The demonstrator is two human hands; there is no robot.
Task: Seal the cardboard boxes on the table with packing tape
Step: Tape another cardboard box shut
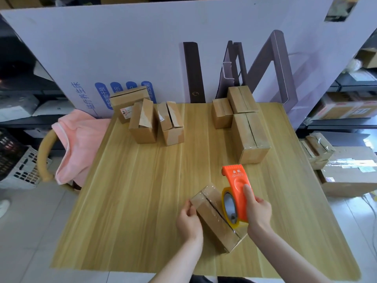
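Note:
A long cardboard box (212, 216) lies near the table's front edge, its top seam showing under clear tape. My left hand (188, 220) grips its left side near the far end. My right hand (257, 213) holds an orange tape dispenser (236, 185) with a yellow-rimmed tape roll (230, 207), which rests against the box's right side near its close end. At the back left stand three small boxes (142, 121). At the back right three more boxes (247, 133) are grouped together.
The wooden table (132, 190) backs onto a large white printed cardboard sheet (142, 48). A pink cloth (78, 144) hangs over a chair at the left. Shelves and stacked cartons (346, 170) stand at the right, plastic crates (18, 166) on the floor at the left.

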